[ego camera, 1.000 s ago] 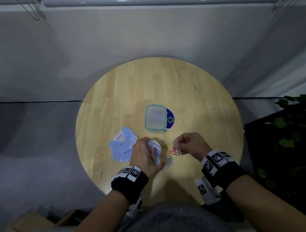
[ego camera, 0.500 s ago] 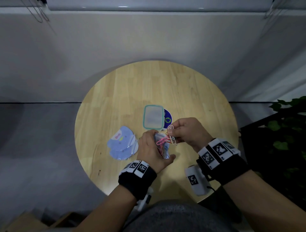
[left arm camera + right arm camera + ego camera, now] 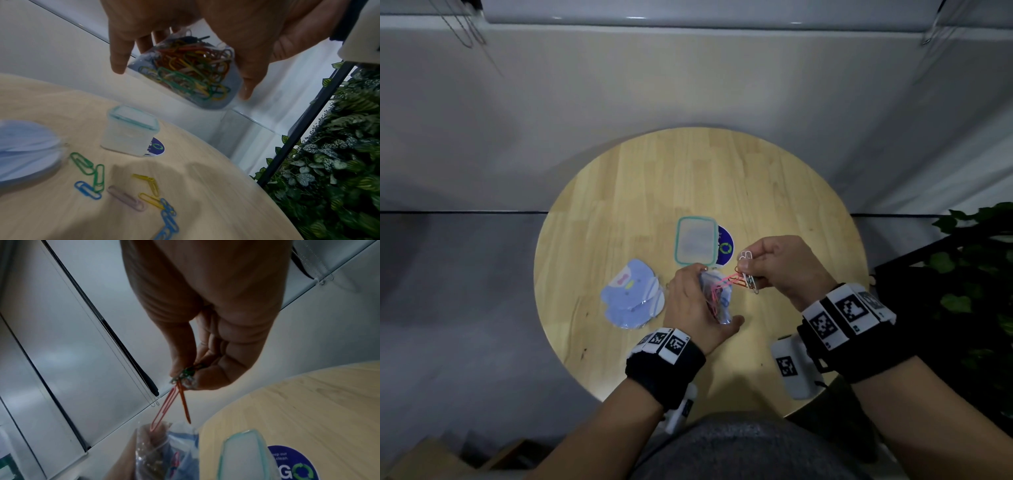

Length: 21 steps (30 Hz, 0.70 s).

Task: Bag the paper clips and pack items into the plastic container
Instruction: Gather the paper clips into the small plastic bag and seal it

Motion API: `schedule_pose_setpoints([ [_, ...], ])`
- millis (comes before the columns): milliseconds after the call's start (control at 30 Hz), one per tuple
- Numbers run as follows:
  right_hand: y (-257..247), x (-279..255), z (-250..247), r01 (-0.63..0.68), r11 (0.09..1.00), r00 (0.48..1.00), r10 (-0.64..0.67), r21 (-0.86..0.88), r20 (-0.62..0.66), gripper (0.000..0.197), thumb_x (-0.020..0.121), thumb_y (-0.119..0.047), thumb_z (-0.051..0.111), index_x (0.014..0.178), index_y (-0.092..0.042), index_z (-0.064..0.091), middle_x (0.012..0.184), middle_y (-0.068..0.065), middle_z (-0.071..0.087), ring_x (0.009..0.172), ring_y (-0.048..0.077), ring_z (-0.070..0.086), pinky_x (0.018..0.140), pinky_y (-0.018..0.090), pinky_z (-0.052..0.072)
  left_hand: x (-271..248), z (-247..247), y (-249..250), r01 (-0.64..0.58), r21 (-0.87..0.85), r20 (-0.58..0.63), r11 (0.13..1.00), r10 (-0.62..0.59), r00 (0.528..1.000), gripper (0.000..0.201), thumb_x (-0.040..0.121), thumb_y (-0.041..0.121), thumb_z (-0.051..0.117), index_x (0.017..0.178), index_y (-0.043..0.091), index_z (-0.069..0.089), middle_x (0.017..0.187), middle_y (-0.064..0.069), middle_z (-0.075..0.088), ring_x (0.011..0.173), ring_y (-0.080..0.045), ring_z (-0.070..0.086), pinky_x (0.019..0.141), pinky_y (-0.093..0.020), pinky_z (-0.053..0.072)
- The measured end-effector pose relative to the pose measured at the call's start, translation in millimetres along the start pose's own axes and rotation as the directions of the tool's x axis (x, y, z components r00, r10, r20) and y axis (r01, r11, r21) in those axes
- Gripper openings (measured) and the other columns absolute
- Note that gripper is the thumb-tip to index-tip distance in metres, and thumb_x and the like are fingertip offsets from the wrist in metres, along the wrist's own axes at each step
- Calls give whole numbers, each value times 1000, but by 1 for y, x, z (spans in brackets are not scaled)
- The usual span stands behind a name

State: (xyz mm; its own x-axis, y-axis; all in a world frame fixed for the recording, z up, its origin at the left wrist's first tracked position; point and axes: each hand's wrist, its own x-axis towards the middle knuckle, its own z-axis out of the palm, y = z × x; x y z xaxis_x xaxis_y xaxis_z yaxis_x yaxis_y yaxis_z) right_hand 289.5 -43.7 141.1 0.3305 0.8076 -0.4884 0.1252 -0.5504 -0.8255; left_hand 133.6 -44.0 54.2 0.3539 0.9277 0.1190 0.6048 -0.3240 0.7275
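Bagging is the step in hand. The person's left hand [image 3: 693, 301] grips a small clear bag [image 3: 185, 71], fingers and thumb curled round its sides, and holds it lifted off the round wooden table [image 3: 774, 192]; it is already well filled with coloured paper clips. The right hand [image 3: 779, 265] pinches a small bunch of clips [image 3: 744, 275] between thumb and fingertips, just beside the bag's mouth — in the right wrist view a pink clip [image 3: 164, 408] reaches the opening while an orange one [image 3: 184, 404] hangs near its rim, apparently outside. The plastic container [image 3: 695, 241] stands just beyond the bag with its teal-rimmed lid on, partly over a round blue sticker [image 3: 725, 247]. To the container's near left lies a blue, cloud-shaped stack of paper items in clear wrap [image 3: 631, 296]. Loose clips [image 3: 123, 194] — green, blue, yellow, a pale purple one — lie scattered on the table on the near side of the container, so bagging looks far from finished. The next move probably calls for the bag's mouth to be kept spread and the bunch lowered clear inside before the pinch is let go, lest the dangling orange clip catch the rim and fall. After that, the scattered clips need gathering, the bag closing, and the container's lid must come off before anything is packed.
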Motion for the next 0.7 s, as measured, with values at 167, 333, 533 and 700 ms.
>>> schedule_pose_setpoints([
  [167, -3, -3, 3, 66, 997, 998, -67, -45, -16, 6, 72, 1, 74, 75, 0, 68, 72, 24, 69, 55, 24, 58, 58, 34, 51, 6, -6, 13, -170, 41, -73, 985, 172, 982, 72, 30, 22, 93, 82, 23, 43, 81, 8, 38, 70, -9, 40, 63, -27, 51],
  [333, 2, 1, 3, 51, 998, 995, -54, -43, -83, 6, 74, 3, 70, 78, -2, 68, 80, 28, 69, 59, 27, 59, 58, 35, 52, 8, -9, 21, -114, -97, -60, 989, 109, 992, 66, 38, 13, 92, 86, 20, 48, 79, 18, 34, 72, 10, 40, 67, -18, 43],
  [533, 7, 2, 2, 39, 998, 991, -44, -44, -127, 11, 73, 1, 71, 83, 4, 68, 76, 26, 69, 54, 25, 58, 56, 33, 51, 9, -9, 23, -145, -24, -78, 989, 143, 987, 68, 35, 20, 91, 88, 16, 48, 80, 13, 37, 69, -9, 44, 66, -19, 41],
  [700, 8, -3, 21, 130, 989, 978, -139, -63, -155, 10, 69, -5, 75, 71, -10, 67, 70, 16, 71, 66, 32, 70, 67, 45, 60, 7, -1, 22, -127, 1, -34, 992, 127, 991, 86, 40, 31, 89, 106, 20, 35, 92, -6, 49, 80, -26, 51, 69, -36, 49],
])
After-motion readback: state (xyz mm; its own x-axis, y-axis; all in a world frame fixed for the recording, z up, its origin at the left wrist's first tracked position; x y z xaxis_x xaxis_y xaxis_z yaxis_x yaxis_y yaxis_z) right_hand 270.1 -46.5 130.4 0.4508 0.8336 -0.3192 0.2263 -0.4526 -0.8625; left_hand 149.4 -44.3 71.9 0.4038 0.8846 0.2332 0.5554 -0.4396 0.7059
